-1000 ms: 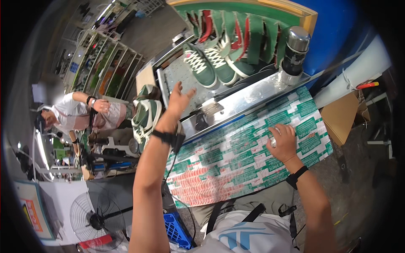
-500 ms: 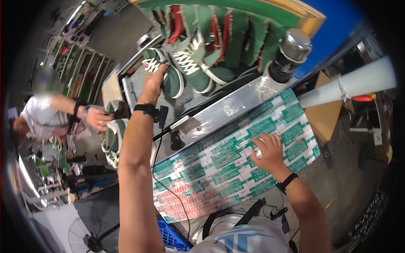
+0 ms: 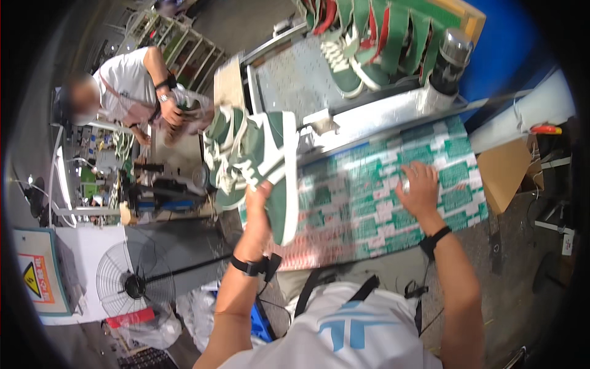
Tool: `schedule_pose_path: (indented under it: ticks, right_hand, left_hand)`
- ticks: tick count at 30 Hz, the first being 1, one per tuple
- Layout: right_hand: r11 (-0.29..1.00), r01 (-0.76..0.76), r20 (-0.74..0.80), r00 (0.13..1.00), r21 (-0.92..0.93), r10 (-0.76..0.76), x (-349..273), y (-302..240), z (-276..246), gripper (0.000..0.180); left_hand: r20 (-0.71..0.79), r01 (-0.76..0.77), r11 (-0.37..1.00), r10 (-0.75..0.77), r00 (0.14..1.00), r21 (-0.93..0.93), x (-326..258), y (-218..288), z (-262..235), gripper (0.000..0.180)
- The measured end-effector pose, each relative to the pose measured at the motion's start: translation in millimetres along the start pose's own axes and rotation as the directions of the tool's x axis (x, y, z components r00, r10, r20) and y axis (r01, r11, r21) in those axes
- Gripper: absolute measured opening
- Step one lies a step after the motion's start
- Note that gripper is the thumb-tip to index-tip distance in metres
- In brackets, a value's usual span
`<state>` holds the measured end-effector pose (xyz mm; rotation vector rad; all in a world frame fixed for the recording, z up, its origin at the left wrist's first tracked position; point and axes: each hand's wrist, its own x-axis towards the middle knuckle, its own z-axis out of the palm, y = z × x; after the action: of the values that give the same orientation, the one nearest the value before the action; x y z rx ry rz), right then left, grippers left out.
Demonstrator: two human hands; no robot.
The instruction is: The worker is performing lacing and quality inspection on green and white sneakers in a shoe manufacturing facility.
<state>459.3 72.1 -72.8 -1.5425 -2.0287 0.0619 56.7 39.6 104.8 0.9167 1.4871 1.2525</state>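
My left hand (image 3: 258,212) is closed around a green sneaker (image 3: 279,203) with a white sole and white laces, held tilted with its sole edge facing right. More green-and-white sneakers (image 3: 222,138) sit right behind it, partly hidden by it. My right hand (image 3: 420,189) rests over the table covered with green-and-white printed tape (image 3: 369,209). Its fingers curl round something small and shiny, too small to name. Farther back, another green sneaker pair (image 3: 344,77) stands on the grey conveyor surface (image 3: 283,80).
Green and red shoe uppers (image 3: 393,37) hang in a row at the back. A black-and-silver flask (image 3: 452,61) stands by the metal rail (image 3: 375,117). At the left a co-worker (image 3: 123,92) handles a dark item. A fan (image 3: 132,286) stands lower left; a cardboard box (image 3: 507,172) is at right.
My left hand has brought a sneaker from the conveyor toward me. The view has turned left. The co-worker's hand has drawn back from the nearby shoes. My right hand stays over the table.
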Motion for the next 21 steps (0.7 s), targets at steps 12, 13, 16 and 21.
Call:
schedule_pose_path:
  ticks: [12,13,16,21]
  right_hand:
    - [0.987,0.128,0.115,0.986,-0.1,-0.117,7.0,-4.4,-1.9,0.072]
    - [0.981,0.163,0.131,0.98,-0.105,-0.149,3.5,-7.5,-1.9,0.072]
    - [0.997,-0.016,0.129,0.992,0.072,0.007,-8.8,-25.9,-1.8,0.077]
    - [0.822,-0.313,0.402,0.909,0.475,0.114,-48.8,-99.1,-33.5,0.073]
  left_hand:
    - [0.02,-0.158,0.75,0.19,0.982,0.642,-125.7,-130.6,13.0,0.081]
    - [0.027,-0.145,0.707,0.175,0.984,0.692,-121.6,-129.0,3.7,0.07]
    - [-0.031,0.128,0.778,-0.139,0.99,0.615,-114.2,-114.0,-16.6,0.037]
    - [0.168,0.083,0.985,-0.108,0.98,0.153,-108.8,-140.9,-30.6,0.022]
